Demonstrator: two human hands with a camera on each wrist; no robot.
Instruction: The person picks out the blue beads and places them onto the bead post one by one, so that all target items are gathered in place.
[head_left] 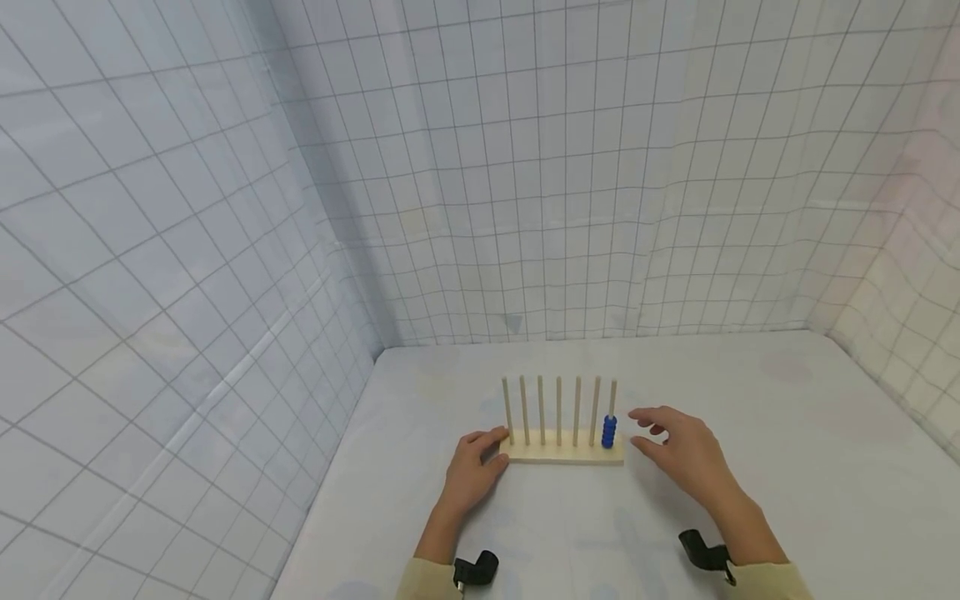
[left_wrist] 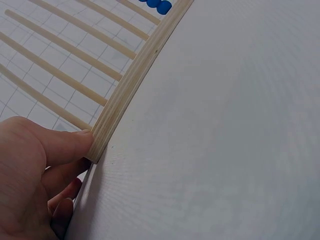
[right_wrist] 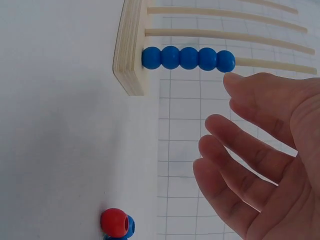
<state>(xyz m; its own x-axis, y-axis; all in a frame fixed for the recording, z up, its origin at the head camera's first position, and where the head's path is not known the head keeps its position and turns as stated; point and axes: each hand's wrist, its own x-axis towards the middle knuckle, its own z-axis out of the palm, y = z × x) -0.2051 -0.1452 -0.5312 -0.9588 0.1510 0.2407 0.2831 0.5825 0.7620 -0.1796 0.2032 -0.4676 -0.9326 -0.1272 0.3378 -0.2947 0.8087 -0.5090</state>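
Observation:
A wooden bead stand, with a flat pale base (head_left: 558,454) and a row of several upright rods (head_left: 558,408), rests on the table. Several blue beads (head_left: 608,432) are stacked on its rightmost rod; the other rods carry no beads. My left hand (head_left: 471,473) holds the base's left end, thumb (left_wrist: 70,146) at its front corner and fingers behind. Just right of the stand hovers my right hand (head_left: 686,457), fingers loosely bent and nothing between them. In the right wrist view its fingertips are close to the top blue bead (right_wrist: 226,61); whether they touch is unclear.
In the right wrist view, a loose red bead (right_wrist: 114,222) lies on the table with blue beads (right_wrist: 131,226) partly hidden behind it. White table (head_left: 420,392) surrounds the stand. Grid-patterned cloth walls (head_left: 525,208) rise at the back and sides.

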